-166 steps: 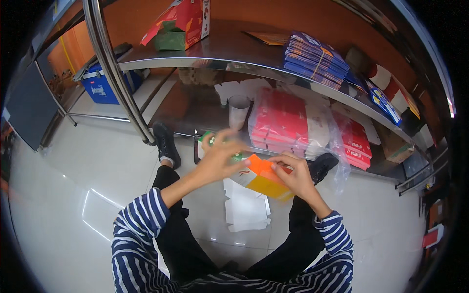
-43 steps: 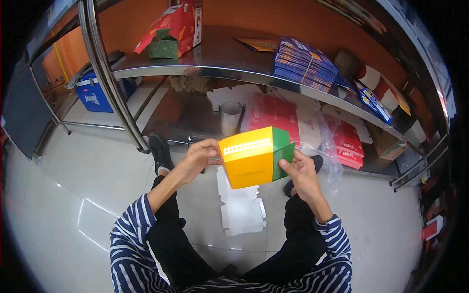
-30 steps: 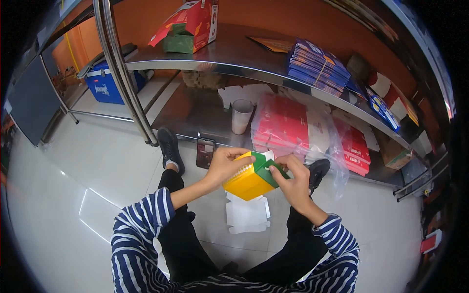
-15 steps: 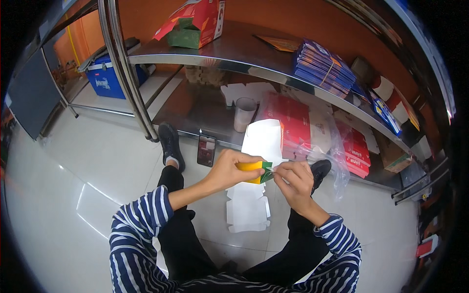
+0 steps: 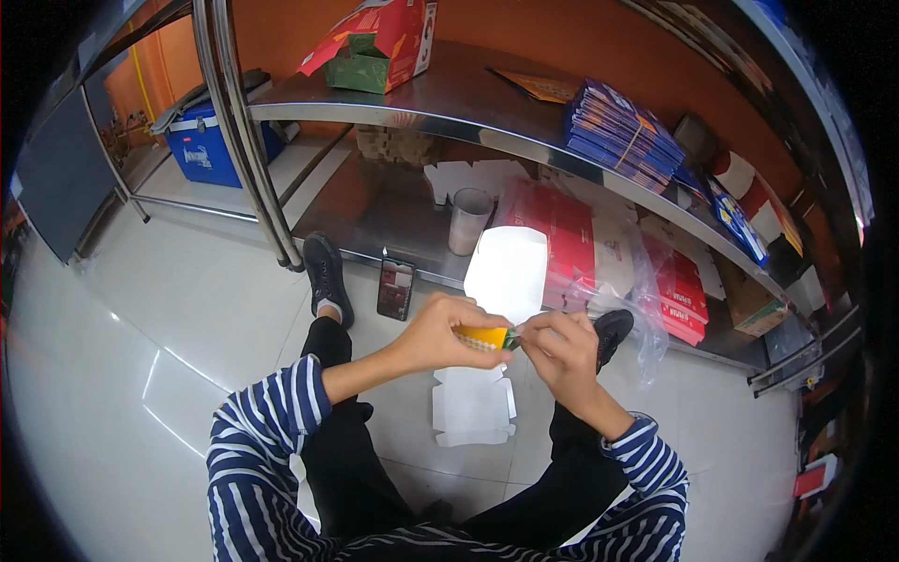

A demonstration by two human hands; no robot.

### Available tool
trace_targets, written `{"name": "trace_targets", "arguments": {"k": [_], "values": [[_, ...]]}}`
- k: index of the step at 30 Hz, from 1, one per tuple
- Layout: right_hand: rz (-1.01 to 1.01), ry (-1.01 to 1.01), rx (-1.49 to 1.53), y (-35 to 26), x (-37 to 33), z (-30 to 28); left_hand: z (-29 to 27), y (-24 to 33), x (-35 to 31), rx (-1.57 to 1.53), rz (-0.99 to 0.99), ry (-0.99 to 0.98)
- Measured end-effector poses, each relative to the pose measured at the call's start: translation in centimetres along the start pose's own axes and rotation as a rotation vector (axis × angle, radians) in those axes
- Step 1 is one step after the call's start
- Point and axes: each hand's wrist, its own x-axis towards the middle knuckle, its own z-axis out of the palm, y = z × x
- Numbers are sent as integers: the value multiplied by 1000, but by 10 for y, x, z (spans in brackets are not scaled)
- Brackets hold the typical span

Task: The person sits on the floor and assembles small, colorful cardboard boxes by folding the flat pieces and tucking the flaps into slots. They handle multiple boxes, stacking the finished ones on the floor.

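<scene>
Between my hands is a small folding carton (image 5: 482, 336) with yellow and green outer faces. My left hand (image 5: 435, 330) is closed around its yellow side, thumb on the near face. The fingers of my right hand (image 5: 560, 345) pinch together at its green corner, on what looks like a flap; the fingertips partly hide it. A white panel (image 5: 507, 270) with rounded corners stands up just beyond my hands and seems to belong to the same carton. Below them, between my legs, a flat white cardboard blank (image 5: 473, 409) with notched edges lies on the floor.
A phone (image 5: 395, 288) leans by my left shoe, near a cup (image 5: 467, 221) on the low steel shelf (image 5: 351, 211). Red flat cartons (image 5: 562, 234) in plastic lie right of it. Above are a red box (image 5: 393, 51) and bundled blue cartons (image 5: 623, 131). A blue cooler (image 5: 211, 150) stands left.
The held carton has tilted, so less of its green side shows and the white panel faces up more fully. My right fingers have moved slightly left, closer to my left hand.
</scene>
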Motion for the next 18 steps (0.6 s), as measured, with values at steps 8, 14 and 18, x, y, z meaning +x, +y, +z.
{"name": "trace_targets", "arguments": {"k": [8, 14, 18], "values": [[771, -290, 799, 18, -8, 11, 0, -32, 3, -175, -21, -50], [283, -330, 206, 20, -8, -14, -32, -42, -3, -576, -390, -27], [148, -479, 286, 32, -22, -11, -36, -52, -3, -539, -435, -69]]}}
